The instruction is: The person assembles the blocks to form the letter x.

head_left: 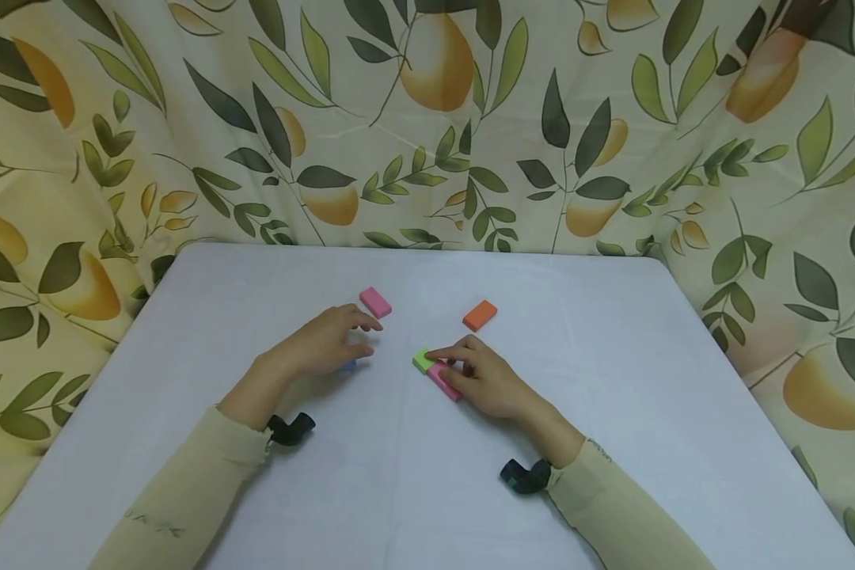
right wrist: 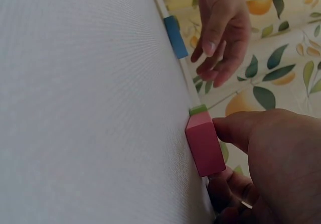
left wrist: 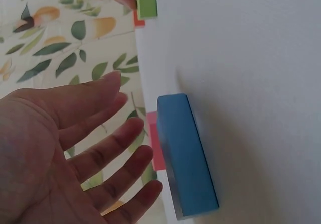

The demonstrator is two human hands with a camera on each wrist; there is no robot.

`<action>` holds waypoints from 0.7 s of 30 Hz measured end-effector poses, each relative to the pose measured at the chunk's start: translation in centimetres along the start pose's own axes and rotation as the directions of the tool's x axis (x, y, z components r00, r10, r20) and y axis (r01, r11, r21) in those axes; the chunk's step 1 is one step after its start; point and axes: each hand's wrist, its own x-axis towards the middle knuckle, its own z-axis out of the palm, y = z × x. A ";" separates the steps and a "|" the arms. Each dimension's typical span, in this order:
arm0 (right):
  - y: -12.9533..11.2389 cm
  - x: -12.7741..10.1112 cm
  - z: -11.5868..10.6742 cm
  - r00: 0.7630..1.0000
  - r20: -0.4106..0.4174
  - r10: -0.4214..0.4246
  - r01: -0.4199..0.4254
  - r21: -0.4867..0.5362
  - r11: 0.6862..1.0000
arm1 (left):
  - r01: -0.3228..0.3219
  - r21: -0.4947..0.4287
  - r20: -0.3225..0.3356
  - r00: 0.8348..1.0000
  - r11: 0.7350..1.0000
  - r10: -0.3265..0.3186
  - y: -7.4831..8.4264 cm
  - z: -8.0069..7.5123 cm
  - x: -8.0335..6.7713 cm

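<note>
My left hand hovers over a blue block with its fingers spread and relaxed. It holds nothing, and a gap shows between fingers and block in the left wrist view. My right hand pinches a pink block between thumb and fingers, low at the white table. A green block sits against the far end of that pink block, with the index fingertip at it. In the head view the left hand covers most of the blue block.
Farther back on the white table lie a second pink block, just beyond the left fingertips, and an orange block beyond the right hand. A leaf-and-fruit patterned cloth hangs behind and beside the table.
</note>
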 end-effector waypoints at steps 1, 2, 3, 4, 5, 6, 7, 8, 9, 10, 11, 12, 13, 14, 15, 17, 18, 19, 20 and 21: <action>0.0 0.0 0.0 1.000 0.000 0.002 -0.002 0.004 1.000 | -0.001 -0.001 0.003 1.000 1.000 0.001 -0.1 -0.1 -0.1; 0.0 0.0 0.0 1.000 0.001 0.005 -0.005 0.006 1.000 | 0.004 -0.001 0.006 1.000 1.000 -0.004 -0.1 -0.2 -0.2; 0.0 0.0 0.0 1.000 0.003 0.008 -0.008 0.008 1.000 | 0.008 0.000 0.009 1.000 1.000 -0.008 -0.2 -0.3 -0.3; 0.0 0.0 0.0 1.000 0.005 0.010 -0.010 0.012 1.000 | 0.013 -0.001 0.012 1.000 1.000 -0.013 -0.3 -0.4 -0.4; 0.1 0.0 0.0 1.000 0.007 0.013 -0.013 0.013 1.000 | 0.009 -0.003 0.015 1.000 1.000 -0.009 -0.4 -0.5 -0.5; 0.1 0.0 0.0 1.000 0.008 0.013 -0.014 0.015 1.000 | 0.005 -0.005 0.016 1.000 1.000 -0.005 -0.6 -0.6 -0.6; 0.1 0.0 0.0 1.000 0.009 0.017 -0.017 0.016 1.000 | 0.007 -0.004 0.019 1.000 1.000 -0.007 -0.7 -0.7 -0.7; 0.1 0.0 0.0 1.000 0.011 0.017 -0.017 0.016 1.000 | 0.012 -0.006 0.020 1.000 1.000 -0.012 -0.8 -0.8 -0.8; 0.1 0.0 0.0 1.000 0.012 0.017 -0.017 0.014 1.000 | 0.015 -0.007 0.021 1.000 1.000 -0.015 -1.0 -0.9 -0.9; 0.1 0.0 0.0 1.000 0.012 0.017 -0.017 0.011 1.000 | 0.013 -0.009 0.019 1.000 1.000 -0.013 -1.1 -1.0 -1.0; 0.1 0.0 0.0 1.000 0.014 0.019 -0.019 0.006 1.000 | 0.011 -0.008 0.018 1.000 1.000 -0.011 -1.3 -1.1 -1.1; 0.1 0.0 0.0 1.000 0.015 0.019 -0.020 0.006 1.000 | 0.016 -0.010 0.016 1.000 1.000 -0.015 -1.4 -1.1 -1.2; 0.1 0.0 0.0 1.000 0.016 0.021 -0.021 0.004 1.000 | 0.016 -0.009 0.015 1.000 1.000 -0.016 -1.6 -1.2 -1.2; 0.0 0.0 0.0 1.000 0.016 0.020 -0.020 0.001 1.000 | 0.014 -0.009 0.012 1.000 1.000 -0.014 -1.7 -1.3 -1.3; 0.0 0.0 -0.1 1.000 0.014 0.021 -0.021 -0.002 1.000 | 0.008 -0.006 0.009 1.000 1.000 -0.008 -1.9 -1.3 -1.4; -0.1 0.0 -0.1 1.000 0.013 0.023 -0.023 -0.003 1.000 | 0.008 -0.006 0.008 1.000 1.000 -0.008 -2.1 -1.4 -1.5; -0.1 0.0 -0.1 1.000 0.013 0.023 -0.023 -0.003 1.000 | 0.015 -0.009 0.007 1.000 1.000 -0.014 -2.2 -1.4 -1.6; -0.1 0.0 -0.1 1.000 0.012 0.024 -0.024 -0.005 1.000 | 0.014 -0.007 0.008 1.000 1.000 -0.014 -2.3 -1.4 -1.7; -0.2 0.0 -0.1 1.000 0.011 0.026 -0.025 -0.007 1.000 | 0.023 -0.011 0.007 1.000 1.000 -0.023 -2.3 -1.4 -1.7; -0.2 0.0 -0.1 1.000 0.012 0.028 -0.028 -0.007 1.000 | 0.023 -0.012 0.008 1.000 1.000 -0.023 -2.4 -1.5 -1.8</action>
